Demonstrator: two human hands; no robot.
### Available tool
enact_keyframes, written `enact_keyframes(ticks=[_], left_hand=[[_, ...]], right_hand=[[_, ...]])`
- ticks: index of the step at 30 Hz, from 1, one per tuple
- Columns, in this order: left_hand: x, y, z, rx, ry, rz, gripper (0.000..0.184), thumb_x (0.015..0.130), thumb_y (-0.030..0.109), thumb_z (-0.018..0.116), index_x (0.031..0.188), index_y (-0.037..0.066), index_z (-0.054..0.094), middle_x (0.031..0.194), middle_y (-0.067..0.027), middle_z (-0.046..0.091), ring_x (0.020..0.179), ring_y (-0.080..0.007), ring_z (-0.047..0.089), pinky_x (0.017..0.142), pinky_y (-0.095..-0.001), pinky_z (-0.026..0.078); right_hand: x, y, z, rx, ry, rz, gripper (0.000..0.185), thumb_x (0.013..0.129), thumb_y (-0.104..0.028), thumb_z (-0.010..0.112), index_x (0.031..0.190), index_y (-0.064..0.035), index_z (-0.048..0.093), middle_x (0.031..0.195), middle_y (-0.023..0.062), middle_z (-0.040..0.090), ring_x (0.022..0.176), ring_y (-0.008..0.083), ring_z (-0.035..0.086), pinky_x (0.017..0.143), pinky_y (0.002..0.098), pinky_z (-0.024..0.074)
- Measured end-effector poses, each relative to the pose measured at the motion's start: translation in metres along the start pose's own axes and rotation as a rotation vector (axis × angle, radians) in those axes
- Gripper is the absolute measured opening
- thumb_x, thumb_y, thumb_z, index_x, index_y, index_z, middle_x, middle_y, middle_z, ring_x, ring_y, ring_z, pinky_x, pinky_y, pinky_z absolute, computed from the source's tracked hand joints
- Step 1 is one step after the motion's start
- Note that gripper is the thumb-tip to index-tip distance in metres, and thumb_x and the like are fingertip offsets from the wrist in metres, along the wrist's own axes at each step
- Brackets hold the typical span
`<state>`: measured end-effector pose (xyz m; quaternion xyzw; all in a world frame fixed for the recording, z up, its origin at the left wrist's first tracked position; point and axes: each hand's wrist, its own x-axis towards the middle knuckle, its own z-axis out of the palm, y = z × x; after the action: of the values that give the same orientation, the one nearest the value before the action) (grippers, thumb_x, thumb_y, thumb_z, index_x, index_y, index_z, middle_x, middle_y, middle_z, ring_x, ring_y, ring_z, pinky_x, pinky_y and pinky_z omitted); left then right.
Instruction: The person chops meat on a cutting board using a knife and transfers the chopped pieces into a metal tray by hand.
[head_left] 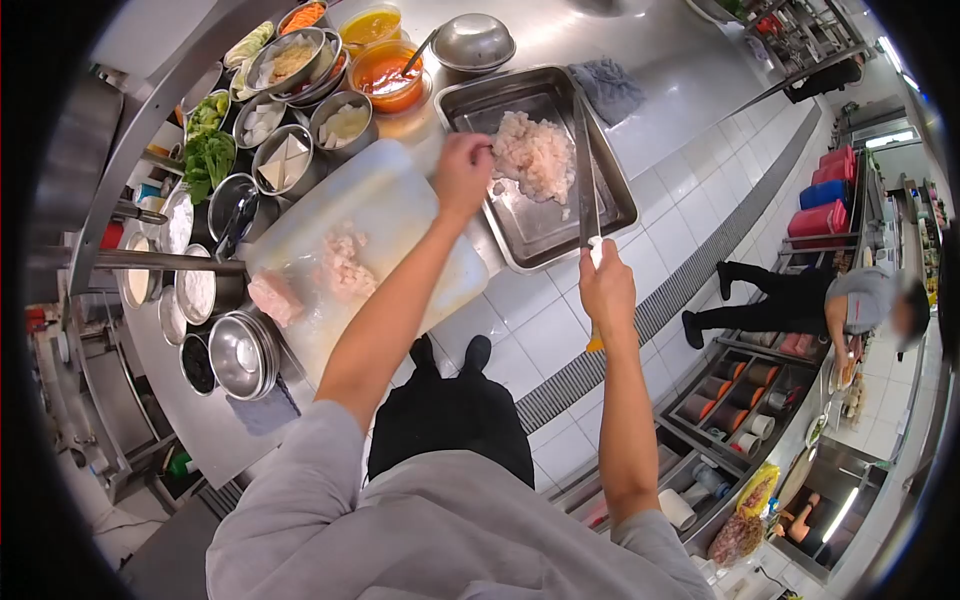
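Observation:
My right hand is wrapped round the handle of a long kitchen knife. Its blade reaches over the right part of a metal tray, alongside a heap of chopped pale raw meat. At the tray's left rim is my left hand, fingers loosely bent beside the meat, with nothing visible in them. Below my left forearm lies a white cutting board. On it are a smaller pile of chopped meat and an uncut pale piece of meat.
Metal bowls of ingredients crowd the left side, with leafy greens among them. A tub of orange sauce stands behind the board. A grey cloth lies beyond the tray. Another person works at the right counter.

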<state>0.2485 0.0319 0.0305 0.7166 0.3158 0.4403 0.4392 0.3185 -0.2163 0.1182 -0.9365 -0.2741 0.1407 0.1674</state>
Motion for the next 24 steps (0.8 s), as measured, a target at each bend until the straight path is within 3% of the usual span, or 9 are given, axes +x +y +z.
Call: enact_keyframes(ticks=[4, 6, 9, 14, 17, 19, 20, 22, 24], left_hand=[[-0.034, -0.01, -0.085, 0.136, -0.093, -0.099, 0.022, 0.079, 0.009, 0.069, 0.101, 0.006, 0.069, 0.098, -0.0121, 0.062, 0.097, -0.0305, 0.06, 0.088, -0.0392, 0.049], [-0.069, -0.033, -0.107, 0.389, -0.361, 0.374, 0.023, 0.079, 0.008, 0.067, 0.103, 0.007, 0.067, 0.1, -0.0111, 0.062, 0.102, -0.03, 0.058, 0.09, -0.04, 0.047], [-0.093, -0.032, -0.126, 0.576, -0.484, 0.287, 0.02, 0.08, 0.006, 0.066, 0.1, 0.007, 0.065, 0.102, -0.0102, 0.061, 0.105, -0.0303, 0.055, 0.091, -0.0419, 0.045], [-0.12, -0.028, -0.19, 0.718, -0.182, 0.153, 0.016, 0.081, 0.003, 0.065, 0.097, 0.006, 0.064, 0.105, -0.011, 0.06, 0.104, -0.0323, 0.055, 0.091, -0.044, 0.045], [-0.157, -0.004, -0.22, 0.608, 0.061, 0.077, 0.04, 0.079, 0.009, 0.074, 0.116, 0.007, 0.061, 0.122, -0.017, 0.055, 0.115, -0.0371, 0.052, 0.099, -0.0456, 0.044], [-0.179, 0.008, -0.228, 0.617, 0.104, -0.018, 0.086, 0.07, 0.023, 0.087, 0.142, 0.009, 0.042, 0.143, -0.0238, 0.038, 0.13, -0.0431, 0.043, 0.109, -0.0478, 0.04], [-0.186, 0.01, -0.229, 0.621, 0.106, -0.025, 0.086, 0.07, 0.023, 0.087, 0.142, 0.009, 0.042, 0.143, -0.0238, 0.038, 0.13, -0.0431, 0.043, 0.109, -0.0478, 0.04], [-0.196, 0.007, -0.227, 0.756, -0.018, -0.053, 0.126, 0.058, 0.033, 0.095, 0.155, 0.009, 0.019, 0.157, -0.0264, 0.019, 0.145, -0.0454, 0.024, 0.117, -0.0501, 0.032], [-0.189, -0.008, -0.227, 0.725, 0.067, -0.153, 0.129, 0.057, 0.037, 0.095, 0.155, 0.007, 0.017, 0.158, -0.0268, 0.017, 0.145, -0.0456, 0.023, 0.117, -0.0503, 0.032]], right_hand=[[0.0, 0.002, 0.004, -0.016, 0.016, -0.009, 0.025, 0.099, -0.03, 0.052, 0.105, -0.0053, 0.052, 0.077, 0.0297, 0.067, 0.076, 0.0518, 0.065, 0.07, 0.0589, 0.0499], [-0.003, 0.01, 0.009, -0.002, 0.001, -0.061, 0.025, 0.1, -0.03, 0.052, 0.104, -0.0053, 0.053, 0.076, 0.0296, 0.067, 0.075, 0.0521, 0.064, 0.069, 0.059, 0.0495], [-0.018, -0.004, 0.015, 0.083, -0.028, -0.189, 0.024, 0.099, -0.029, 0.053, 0.104, -0.0053, 0.054, 0.074, 0.0291, 0.066, 0.07, 0.0521, 0.063, 0.064, 0.0592, 0.0486], [-0.057, -0.029, 0.063, -0.074, -0.167, -0.397, 0.025, 0.094, -0.028, 0.06, 0.109, -0.0074, 0.055, 0.077, 0.0236, 0.067, 0.065, 0.0457, 0.065, 0.062, 0.0543, 0.0525], [-0.07, -0.06, 0.107, -0.176, -0.147, -0.49, 0.022, 0.091, -0.023, 0.061, 0.107, -0.0088, 0.055, 0.081, 0.0205, 0.068, 0.064, 0.0417, 0.067, 0.059, 0.0514, 0.0541], [-0.064, -0.081, 0.131, -0.197, -0.101, -0.536, 0.019, 0.09, -0.019, 0.061, 0.104, -0.0089, 0.055, 0.08, 0.0197, 0.067, 0.063, 0.0401, 0.068, 0.056, 0.0505, 0.0542], [-0.059, -0.089, 0.142, -0.2, -0.073, -0.621, 0.017, 0.09, -0.018, 0.06, 0.103, -0.0092, 0.055, 0.078, 0.0185, 0.066, 0.062, 0.0381, 0.068, 0.055, 0.0477, 0.0547], [-0.056, -0.1, 0.146, -0.217, -0.041, -0.784, 0.014, 0.089, -0.014, 0.057, 0.103, -0.0098, 0.054, 0.074, 0.017, 0.062, 0.062, 0.0355, 0.069, 0.053, 0.0422, 0.0553], [-0.055, -0.092, 0.139, -0.234, -0.105, -0.863, 0.015, 0.089, -0.015, 0.059, 0.103, -0.0094, 0.055, 0.075, 0.017, 0.064, 0.061, 0.035, 0.069, 0.052, 0.0424, 0.0546]])
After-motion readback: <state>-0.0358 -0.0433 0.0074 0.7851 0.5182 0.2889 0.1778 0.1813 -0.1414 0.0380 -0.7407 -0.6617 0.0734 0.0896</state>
